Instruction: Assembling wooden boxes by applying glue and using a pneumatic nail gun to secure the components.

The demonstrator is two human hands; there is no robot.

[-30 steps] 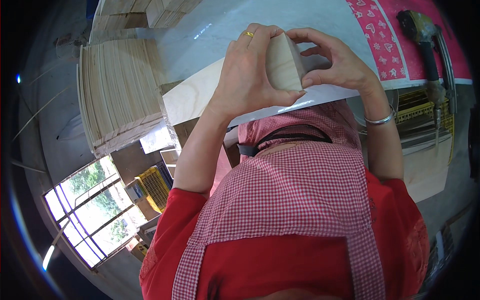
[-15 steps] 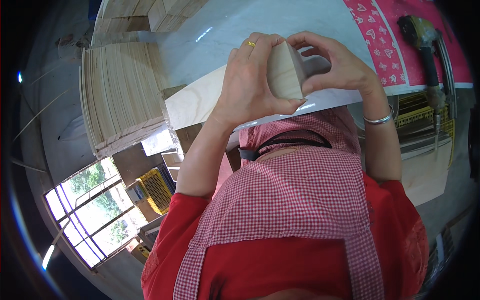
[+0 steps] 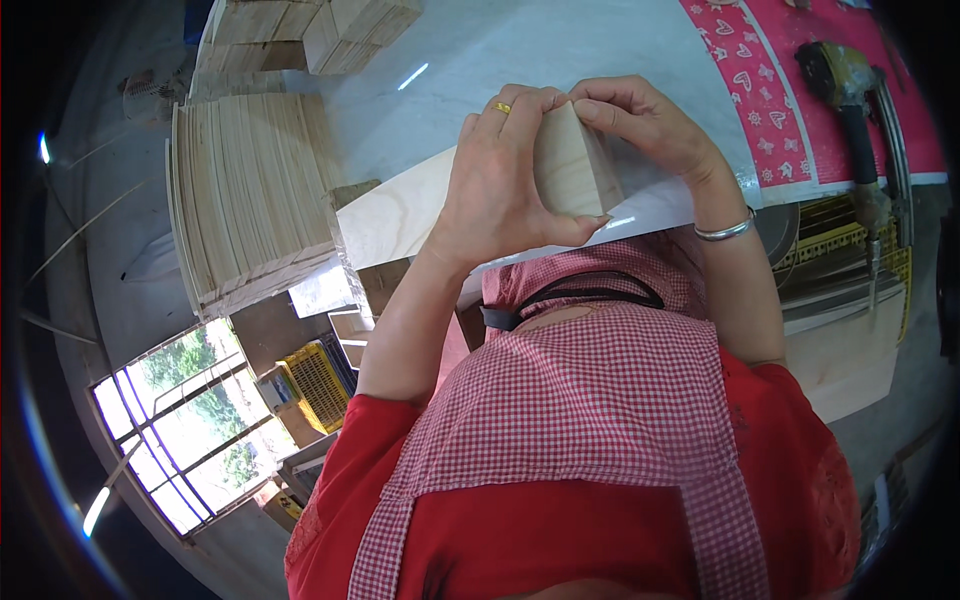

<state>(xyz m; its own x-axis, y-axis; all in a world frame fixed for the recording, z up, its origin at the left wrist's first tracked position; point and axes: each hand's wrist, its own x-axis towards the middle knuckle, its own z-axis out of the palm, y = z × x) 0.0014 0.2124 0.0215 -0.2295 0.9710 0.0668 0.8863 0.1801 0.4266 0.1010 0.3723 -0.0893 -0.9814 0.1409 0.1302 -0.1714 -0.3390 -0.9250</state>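
Wooden block: a pale block (image 3: 572,165) is being held up between both hands, above the near edge of the white table (image 3: 560,55).
Change: compared with a second ago, the block is sitting a little more upright and the fingers are closing tighter over its top; it is staying in the air, not set down.
Meaning: the handling looks like ongoing turning or checking, judged from the small shift.
Left hand: the left hand (image 3: 500,180) is wrapping the block's left face, thumb beneath, a ring showing.
Right hand: the right hand (image 3: 640,125) is pinching the top corner, wrist bent, bracelet (image 3: 722,230) showing.
Nearby: stacked thin boards (image 3: 250,190) lie to the left; a nail gun (image 3: 850,100) rests on the pink cloth (image 3: 800,90).
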